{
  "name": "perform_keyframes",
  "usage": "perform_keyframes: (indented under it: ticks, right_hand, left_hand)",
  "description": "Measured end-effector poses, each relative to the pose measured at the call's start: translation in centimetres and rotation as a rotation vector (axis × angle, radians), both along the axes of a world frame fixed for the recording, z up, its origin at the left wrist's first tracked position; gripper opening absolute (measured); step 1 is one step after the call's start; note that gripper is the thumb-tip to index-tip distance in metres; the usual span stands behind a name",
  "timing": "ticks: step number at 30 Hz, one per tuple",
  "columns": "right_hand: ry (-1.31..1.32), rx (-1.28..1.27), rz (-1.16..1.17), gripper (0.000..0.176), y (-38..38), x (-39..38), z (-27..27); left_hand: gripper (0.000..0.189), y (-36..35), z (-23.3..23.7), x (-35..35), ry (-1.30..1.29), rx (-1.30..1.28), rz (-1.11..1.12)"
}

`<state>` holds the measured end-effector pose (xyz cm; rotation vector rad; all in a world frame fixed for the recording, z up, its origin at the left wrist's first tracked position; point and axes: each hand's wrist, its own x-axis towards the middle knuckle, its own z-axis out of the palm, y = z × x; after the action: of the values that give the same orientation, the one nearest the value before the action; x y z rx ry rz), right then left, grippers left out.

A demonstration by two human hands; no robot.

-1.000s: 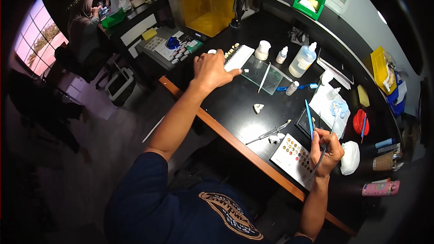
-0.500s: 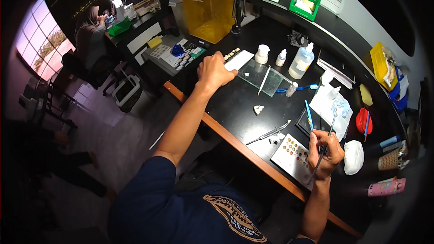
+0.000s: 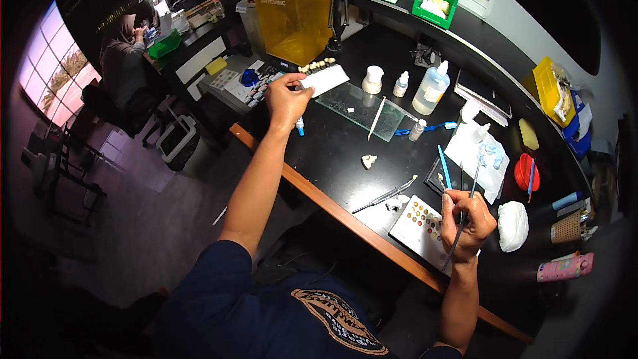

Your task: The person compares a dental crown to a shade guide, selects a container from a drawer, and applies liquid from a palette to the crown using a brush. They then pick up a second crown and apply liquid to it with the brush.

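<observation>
My left hand [image 3: 287, 102] grips the near end of a white tooth shade guide [image 3: 325, 80], whose row of tooth-coloured tabs faces away from me. Under and beside it lies a glass slab [image 3: 337, 106] with a white spatula [image 3: 376, 118] across it. My right hand [image 3: 473, 221] pinches a thin dark brush [image 3: 474, 183] and a blue-handled tool [image 3: 444, 165] whose working end I cannot make out. Below that hand is a white palette [image 3: 413, 231] with several coloured dots. Tweezers [image 3: 384, 197] and a small white tooth-like piece [image 3: 369, 161] lie on the black desk.
Behind the slab stand a white jar [image 3: 373, 81], a dropper bottle [image 3: 401, 84] and a larger bottle [image 3: 429, 93]. At right are a crumpled tissue [image 3: 488, 153], a red dish [image 3: 525, 174] and a pink bottle [image 3: 565, 267]. Another person [image 3: 123, 46] sits at a far desk.
My left hand has lifted the shade guide and drawn it left, uncovering more of the glass slab. The right hand keeps its hold over the palette. The whole view has shifted slightly.
</observation>
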<state>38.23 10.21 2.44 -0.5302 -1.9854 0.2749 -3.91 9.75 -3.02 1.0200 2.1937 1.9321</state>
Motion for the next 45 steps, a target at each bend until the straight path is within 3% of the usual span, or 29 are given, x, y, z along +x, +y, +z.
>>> perform_keyframes:
  ticks: [6, 10, 22, 33, 45]
  right_hand:
    - [0.03, -0.042, -0.028, 0.026, 0.0, 0.0, -0.1]
    - [0.078, -0.154, -0.039, 0.025, 0.0, 0.2, -0.4]
    - [0.247, -0.32, -0.015, 0.022, 0.6, 0.6, -1.3]
    - [0.191, -0.253, -0.016, 0.023, 0.9, 0.9, -1.5]
    - [0.264, -0.429, -0.032, 0.024, 0.2, 0.6, -1.4]
  left_hand:
    - [0.036, -2.6, 1.8, 1.6, -0.106, 0.343, -0.121]
    - [0.033, -5.4, 3.3, 3.6, -0.162, 0.428, -0.248]
    - [0.031, -7.7, 5.1, 10.9, -0.35, 0.356, -0.649]
    - [0.032, -8.0, 4.2, 12.7, -0.412, 0.291, -0.699]
    - [0.031, -8.1, 4.1, 12.5, -0.424, 0.302, -0.697]
